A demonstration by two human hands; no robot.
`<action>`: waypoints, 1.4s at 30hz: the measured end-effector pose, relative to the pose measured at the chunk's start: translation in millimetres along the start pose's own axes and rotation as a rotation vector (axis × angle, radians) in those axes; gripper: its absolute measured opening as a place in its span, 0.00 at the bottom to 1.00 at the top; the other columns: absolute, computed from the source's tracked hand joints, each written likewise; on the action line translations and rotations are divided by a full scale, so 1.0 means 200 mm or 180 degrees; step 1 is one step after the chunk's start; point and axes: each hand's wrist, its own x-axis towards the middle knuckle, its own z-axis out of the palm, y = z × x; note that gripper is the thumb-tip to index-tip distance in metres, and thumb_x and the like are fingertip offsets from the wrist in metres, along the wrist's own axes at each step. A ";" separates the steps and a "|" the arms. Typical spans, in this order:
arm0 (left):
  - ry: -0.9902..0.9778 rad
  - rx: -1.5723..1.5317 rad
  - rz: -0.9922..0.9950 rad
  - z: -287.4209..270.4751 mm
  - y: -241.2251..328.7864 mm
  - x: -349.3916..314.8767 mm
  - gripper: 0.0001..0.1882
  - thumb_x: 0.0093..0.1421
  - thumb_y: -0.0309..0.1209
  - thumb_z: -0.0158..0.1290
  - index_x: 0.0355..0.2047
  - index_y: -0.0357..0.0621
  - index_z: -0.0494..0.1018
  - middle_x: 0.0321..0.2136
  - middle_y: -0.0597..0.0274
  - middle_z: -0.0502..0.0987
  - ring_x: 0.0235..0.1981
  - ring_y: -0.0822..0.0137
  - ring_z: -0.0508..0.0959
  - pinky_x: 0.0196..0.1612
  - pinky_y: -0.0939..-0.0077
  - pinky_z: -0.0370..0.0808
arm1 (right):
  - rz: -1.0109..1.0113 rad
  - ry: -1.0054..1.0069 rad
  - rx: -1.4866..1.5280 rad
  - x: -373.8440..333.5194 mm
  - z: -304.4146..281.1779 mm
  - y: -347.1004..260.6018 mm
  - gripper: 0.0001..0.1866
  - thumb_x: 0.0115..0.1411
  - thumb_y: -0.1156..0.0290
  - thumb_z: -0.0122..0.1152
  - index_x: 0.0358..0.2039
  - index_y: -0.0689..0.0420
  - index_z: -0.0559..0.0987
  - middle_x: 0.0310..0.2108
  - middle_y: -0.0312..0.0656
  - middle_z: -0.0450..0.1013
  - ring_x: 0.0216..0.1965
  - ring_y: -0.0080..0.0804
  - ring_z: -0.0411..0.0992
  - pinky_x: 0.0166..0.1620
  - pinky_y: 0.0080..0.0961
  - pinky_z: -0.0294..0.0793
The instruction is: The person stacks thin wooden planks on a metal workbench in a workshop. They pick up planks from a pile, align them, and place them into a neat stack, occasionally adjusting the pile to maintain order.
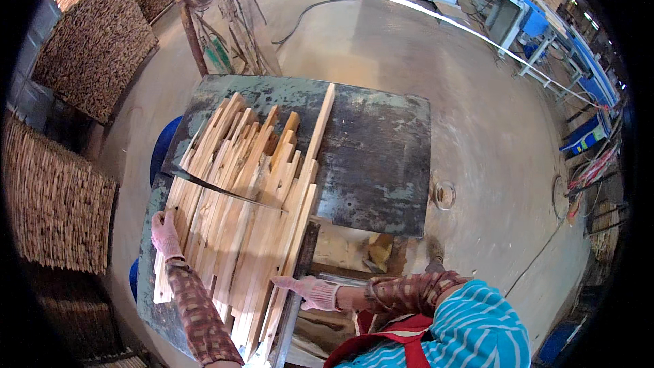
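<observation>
A wide batch of pale wooden strips (231, 225) lies side by side on a worn dark-green tabletop (375, 157), with uneven far ends. One longer strip (321, 123) reaches past the others toward the far edge. My left hand (167, 235), in a pink knit glove, rests against the left edge of the batch, fingers extended. On the right side, my right hand (310, 291), gloved alike, lies with its fingers stretched onto the outer strips near their close end. A thin dark line (211, 186) crosses the batch; I cannot tell what it is.
Tall stacks of wooden strips (58, 197) stand at the left. Beyond the table are a rusty post (187, 17) and leaning sticks (238, 27). Blue machinery (586, 61) runs along the far right. Wood offcuts (379, 252) lie below the table's near right edge.
</observation>
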 end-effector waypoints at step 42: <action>-0.0140 -0.0196 0.0487 0.14 0.43 -1.38 0.25 0.66 0.50 0.54 0.57 0.50 0.74 0.49 0.49 0.81 0.52 0.46 0.79 0.57 0.57 0.72 | -0.0548 -0.0258 -0.0969 -0.71 -0.86 0.84 0.65 0.52 0.26 0.64 0.74 0.63 0.55 0.73 0.60 0.52 0.72 0.56 0.56 0.66 0.55 0.65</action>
